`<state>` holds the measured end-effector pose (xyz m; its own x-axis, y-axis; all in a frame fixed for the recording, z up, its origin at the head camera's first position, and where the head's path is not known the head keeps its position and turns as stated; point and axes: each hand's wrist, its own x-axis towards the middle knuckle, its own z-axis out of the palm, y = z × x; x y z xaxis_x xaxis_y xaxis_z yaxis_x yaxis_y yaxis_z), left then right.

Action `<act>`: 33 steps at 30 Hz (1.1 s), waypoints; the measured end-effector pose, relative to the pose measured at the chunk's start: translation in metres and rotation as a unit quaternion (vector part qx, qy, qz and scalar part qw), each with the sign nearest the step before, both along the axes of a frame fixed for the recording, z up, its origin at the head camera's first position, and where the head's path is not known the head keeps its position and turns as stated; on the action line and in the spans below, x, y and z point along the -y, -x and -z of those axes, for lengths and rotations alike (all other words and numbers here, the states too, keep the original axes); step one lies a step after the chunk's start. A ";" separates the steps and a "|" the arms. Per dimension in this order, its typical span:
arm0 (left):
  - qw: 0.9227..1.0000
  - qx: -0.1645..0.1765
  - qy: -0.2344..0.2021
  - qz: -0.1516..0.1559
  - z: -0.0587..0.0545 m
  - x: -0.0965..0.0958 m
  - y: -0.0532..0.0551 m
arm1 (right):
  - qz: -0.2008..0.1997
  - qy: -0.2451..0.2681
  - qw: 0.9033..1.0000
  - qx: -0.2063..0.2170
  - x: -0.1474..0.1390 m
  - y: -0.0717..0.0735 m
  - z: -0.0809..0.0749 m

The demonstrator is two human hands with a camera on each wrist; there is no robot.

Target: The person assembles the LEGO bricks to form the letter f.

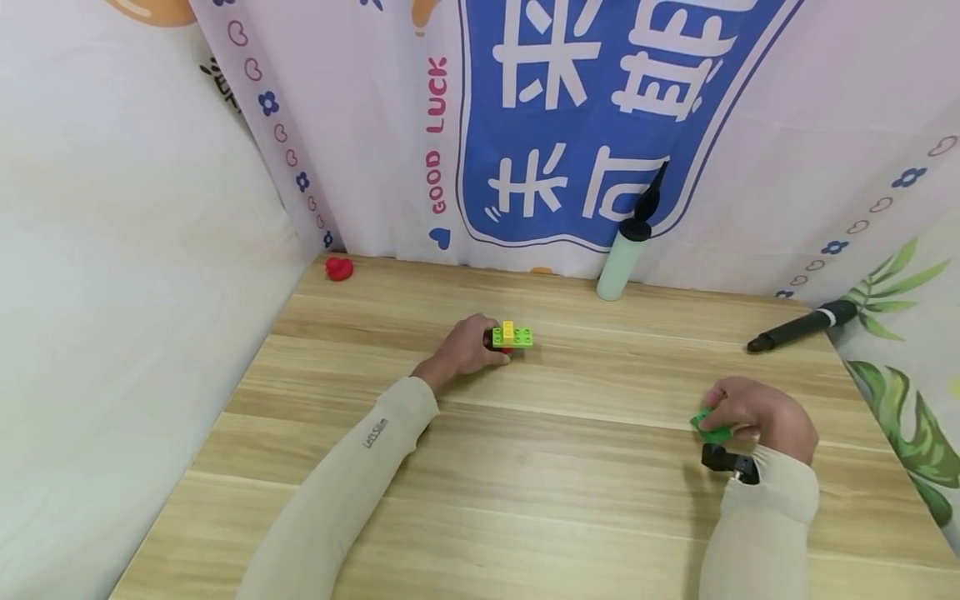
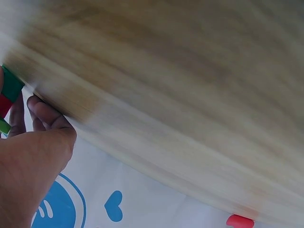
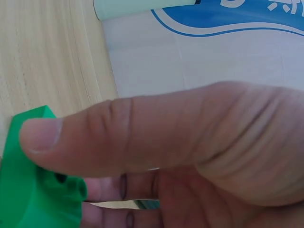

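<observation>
Near the middle of the table, my left hand (image 1: 474, 344) grips a small stack of toy building bricks (image 1: 522, 337) from its left side. The stack has a lime-green studded brick with a narrow yellow brick (image 1: 508, 332) on it, and red shows underneath. In the left wrist view, dark green, red (image 2: 4, 105) and lime layers show at the left edge, partly hidden by the hand. Further right, my right hand (image 1: 738, 408) pinches a green toy brick (image 3: 21, 166), thumb lying across it. A black wrist mount (image 1: 723, 459) sits below that hand.
A red toy duck (image 1: 339, 268) rests at the far left corner. A pale green pump with a black nozzle (image 1: 621, 262) stands at the back against the printed curtain (image 1: 375, 167). Toward the right edge lies a thick black marker-shaped object (image 1: 798, 327).
</observation>
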<state>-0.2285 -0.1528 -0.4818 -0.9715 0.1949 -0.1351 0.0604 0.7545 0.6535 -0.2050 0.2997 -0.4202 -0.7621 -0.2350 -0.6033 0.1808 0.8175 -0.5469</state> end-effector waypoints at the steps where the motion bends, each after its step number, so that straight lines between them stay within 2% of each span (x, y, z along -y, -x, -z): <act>1: 1.000 0.000 -0.001 -0.001 0.000 0.000 0.000 | -0.005 -0.004 1.000 -0.006 0.000 0.001 0.000; 13: 1.000 0.005 0.001 -0.003 -0.002 0.000 -0.001 | -0.014 -0.074 0.995 -0.069 0.004 0.013 0.004; 19: 1.000 0.001 0.004 0.004 -0.002 0.000 -0.001 | -0.010 -0.074 0.991 -0.113 0.014 0.016 -0.001; 24: 1.000 0.001 0.001 0.004 -0.002 0.000 -0.001 | 0.025 -0.038 0.985 -0.164 0.031 0.014 -0.009; 29: 1.000 0.004 0.005 0.005 -0.001 0.000 0.000 | 0.025 0.003 0.971 -0.238 0.057 0.015 -0.017; 33: 1.000 0.002 0.003 0.005 0.000 0.002 -0.001 | 0.003 0.043 0.952 -0.304 0.085 0.022 -0.019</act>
<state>-0.2279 -0.1544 -0.4818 -0.9690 0.2029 -0.1412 0.0642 0.7581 0.6490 -0.2269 0.2147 -0.4015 -0.9656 -0.2583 -0.0288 -0.1863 0.7652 -0.6162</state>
